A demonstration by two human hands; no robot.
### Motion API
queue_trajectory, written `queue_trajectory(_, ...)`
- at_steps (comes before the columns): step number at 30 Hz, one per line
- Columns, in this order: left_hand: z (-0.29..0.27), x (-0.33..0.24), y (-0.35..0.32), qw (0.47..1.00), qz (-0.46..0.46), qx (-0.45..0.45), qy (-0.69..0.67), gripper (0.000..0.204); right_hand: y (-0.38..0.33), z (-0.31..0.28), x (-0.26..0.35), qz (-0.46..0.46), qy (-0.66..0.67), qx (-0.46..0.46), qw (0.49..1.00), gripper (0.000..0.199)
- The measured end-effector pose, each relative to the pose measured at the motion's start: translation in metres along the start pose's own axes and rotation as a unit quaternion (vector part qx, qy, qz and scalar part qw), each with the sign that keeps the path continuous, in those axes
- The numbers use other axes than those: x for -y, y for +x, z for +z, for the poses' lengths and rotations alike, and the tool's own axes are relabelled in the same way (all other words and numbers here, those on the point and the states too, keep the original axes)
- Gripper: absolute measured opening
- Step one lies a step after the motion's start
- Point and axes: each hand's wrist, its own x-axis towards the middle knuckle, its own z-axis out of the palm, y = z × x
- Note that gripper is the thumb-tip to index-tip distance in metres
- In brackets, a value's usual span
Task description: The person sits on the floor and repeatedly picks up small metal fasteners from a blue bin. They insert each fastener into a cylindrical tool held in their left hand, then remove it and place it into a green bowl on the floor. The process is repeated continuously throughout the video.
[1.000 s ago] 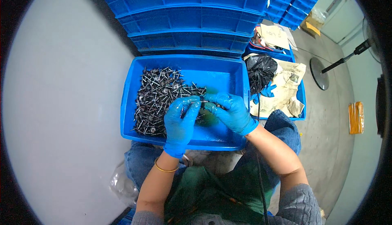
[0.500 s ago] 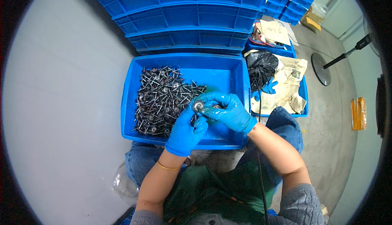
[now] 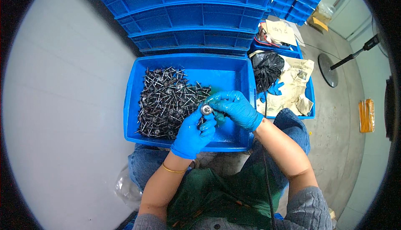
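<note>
My left hand, in a blue glove, is closed around a small round metal part, its disc-like silver face turned up. At the upper rim of that part, the bent fingertips of my gloved right hand pinch it. Some of those fingers are hidden behind the knuckles. Both hands are above the front right of a shallow blue tray. A pile of dark metal parts with thin shiny pins and round heads fills the tray's left half.
Stacked blue crates rise behind the tray. To the right, another blue bin holds a black plastic bag, crumpled brown paper and a blue glove. A black cable runs down beside my right arm. A white wall stands at left.
The metal part and my left hand have moved slightly right and down, with the part's face more exposed. My right fingers have shifted to its upper edge.
</note>
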Motion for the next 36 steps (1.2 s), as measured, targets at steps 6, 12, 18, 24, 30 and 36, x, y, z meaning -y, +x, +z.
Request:
queue_trajectory(6, -0.001, -0.002, 0.001, 0.999, -0.004, 0.003, -0.032, 0.020, 0.001, -0.001, -0.005, -0.002, 0.027, 0.016, 0.999, 0.021)
queue_trajectory(12, -0.001, -0.003, 0.001, 0.999, -0.018, -0.013, -0.037, 0.023, -0.001, 0.002, -0.002, -0.016, -0.013, 0.016, 1.000, 0.020)
queue_trajectory(18, -0.001, 0.000, 0.004, 1.000, -0.001, -0.010, 0.025, 0.022, 0.000, 0.004, 0.006, 0.014, -0.061, -0.019, 0.998, 0.016)
queue_trajectory(24, -0.004, 0.000, 0.002, 1.000, -0.007, 0.008, 0.018, 0.021, 0.003, -0.002, 0.001, 0.044, 0.008, 0.007, 0.999, 0.016)
queue_trajectory(30, -0.003, -0.001, 0.005, 1.000, -0.012, -0.014, -0.014, 0.022, 0.002, -0.007, -0.006, 0.054, 0.077, 0.025, 0.995, 0.025)
queue_trajectory(36, -0.005, -0.002, 0.005, 1.000, -0.008, 0.000, -0.010, 0.021, 0.004, -0.015, -0.014, 0.050, 0.117, 0.066, 0.990, 0.028)
